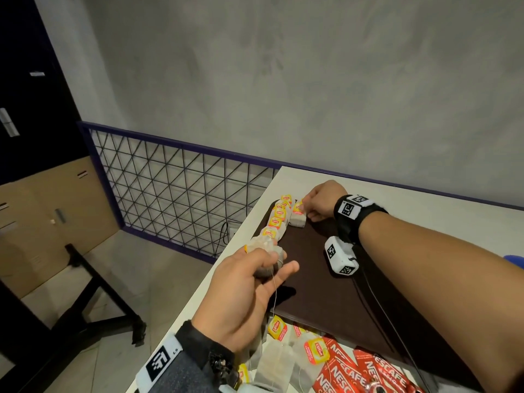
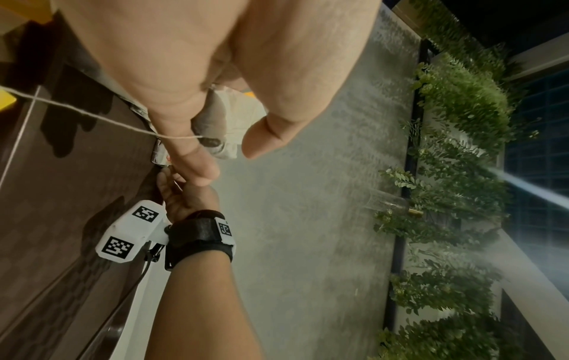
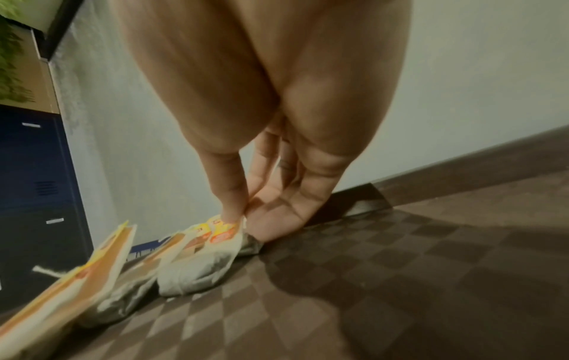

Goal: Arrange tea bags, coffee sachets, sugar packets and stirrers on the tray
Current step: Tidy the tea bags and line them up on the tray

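A dark brown tray (image 1: pixel 326 285) lies on the white table. Several tea bags (image 1: pixel 276 219) with yellow tags stand in a row along its far left edge. My right hand (image 1: pixel 307 207) pinches the tag of a tea bag (image 1: pixel 298 215) at the tray's far end; in the right wrist view thumb and fingers (image 3: pixel 237 202) close on that tea bag (image 3: pixel 209 253). My left hand (image 1: pixel 263 265) hovers over the tray's left edge, gripping a bunch of tea bags (image 1: pixel 266 251), their string (image 2: pixel 92 117) trailing down. Loose tea bags (image 1: pixel 283 355) and red coffee sachets (image 1: pixel 357 373) lie near the front.
A purple-framed wire grid railing (image 1: pixel 175 188) stands left of the table, with floor and a black stand (image 1: pixel 93 293) below. A grey wall (image 1: pixel 283 80) runs behind the table. The white table's left edge (image 1: pixel 198 293) passes under my left hand.
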The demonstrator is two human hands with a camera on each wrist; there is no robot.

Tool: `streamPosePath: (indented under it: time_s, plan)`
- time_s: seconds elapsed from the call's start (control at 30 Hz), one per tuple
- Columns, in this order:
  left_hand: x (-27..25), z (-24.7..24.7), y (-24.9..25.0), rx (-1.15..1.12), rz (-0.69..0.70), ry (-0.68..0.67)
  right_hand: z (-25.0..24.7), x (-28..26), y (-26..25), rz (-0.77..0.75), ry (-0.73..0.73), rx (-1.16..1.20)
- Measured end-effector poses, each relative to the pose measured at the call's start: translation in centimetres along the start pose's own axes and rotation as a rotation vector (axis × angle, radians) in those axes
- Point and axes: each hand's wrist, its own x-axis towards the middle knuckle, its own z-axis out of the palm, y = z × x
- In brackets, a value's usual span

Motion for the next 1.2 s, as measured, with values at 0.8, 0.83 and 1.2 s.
streamPosePath:
  time_s: [0.8, 0.83, 1.2]
  plan:
    - [0.0, -0.3, -0.3, -0.075, -0.062, -0.286, -4.2, -21.9, -2.2, -0.454, -0.028, 0.142]
    - [-0.3, -0.2, -0.3, -0.027, -0.073, -0.343, -4.2, -22.8, -1.9, -0.451, -0.005, 0.172]
    - [-2.1, 0.2, -1.1, 0.231, -0.207, -0.534, -3.2, -25.5, 2.1, -0.405, 0.055, 0.193]
